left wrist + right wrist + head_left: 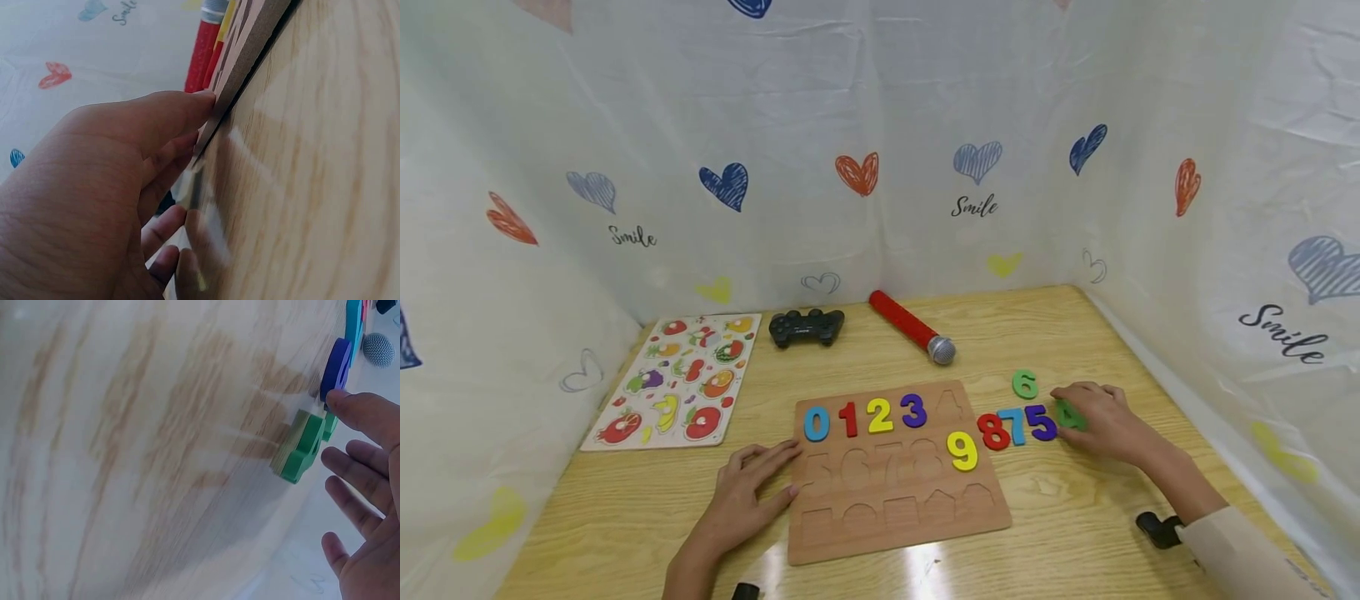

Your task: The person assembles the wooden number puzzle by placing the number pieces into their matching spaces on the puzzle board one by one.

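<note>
My left hand (748,492) rests at the left edge of a wooden number board (898,537), fingertips and thumb touching its side. Four figures sit in the top row: a blue 0 (816,423), a red 1 (848,419), a yellow 2 (880,416) and a purple 3 (913,411). A yellow 9 (962,451) lies over the board's right part. On the right, my right hand (1101,422) reaches over a green 4 (302,450), fingers spread and loose around it. Its thumb tip overlaps the purple 5 (335,365) in the right wrist view.
Beside the board lie a red 8 (993,432), a light blue 7 (1014,426) and a green 6 (1025,384). Farther back are a red microphone (910,323), a black game controller (806,327) and a fruit puzzle board (679,379). A heart-printed curtain (790,225) surrounds the table.
</note>
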The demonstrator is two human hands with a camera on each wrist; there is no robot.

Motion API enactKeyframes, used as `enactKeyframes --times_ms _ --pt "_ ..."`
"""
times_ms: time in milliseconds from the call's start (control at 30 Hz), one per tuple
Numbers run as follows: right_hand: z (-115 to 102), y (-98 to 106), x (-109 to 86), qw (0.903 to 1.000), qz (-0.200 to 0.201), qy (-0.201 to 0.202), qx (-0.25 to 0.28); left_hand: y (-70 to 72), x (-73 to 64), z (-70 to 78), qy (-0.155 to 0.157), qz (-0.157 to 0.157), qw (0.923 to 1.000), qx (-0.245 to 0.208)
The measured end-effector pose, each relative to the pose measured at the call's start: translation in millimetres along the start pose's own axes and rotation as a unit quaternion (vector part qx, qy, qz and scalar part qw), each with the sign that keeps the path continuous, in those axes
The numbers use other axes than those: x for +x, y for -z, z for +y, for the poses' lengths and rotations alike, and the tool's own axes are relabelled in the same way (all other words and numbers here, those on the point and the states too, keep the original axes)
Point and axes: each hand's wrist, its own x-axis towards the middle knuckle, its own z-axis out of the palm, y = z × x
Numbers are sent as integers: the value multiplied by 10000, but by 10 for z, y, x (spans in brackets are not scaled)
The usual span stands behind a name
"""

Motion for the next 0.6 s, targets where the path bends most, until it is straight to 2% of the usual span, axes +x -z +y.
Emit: enactKeyframes --times_ms 167,600 --pt "32 23 -15 9998 -161 -137 54 -5 -5 -9 -27 43 10000 17" --pt "139 10 -62 9990 -277 -320 166 -6 6 -23 -40 7 10000 4"
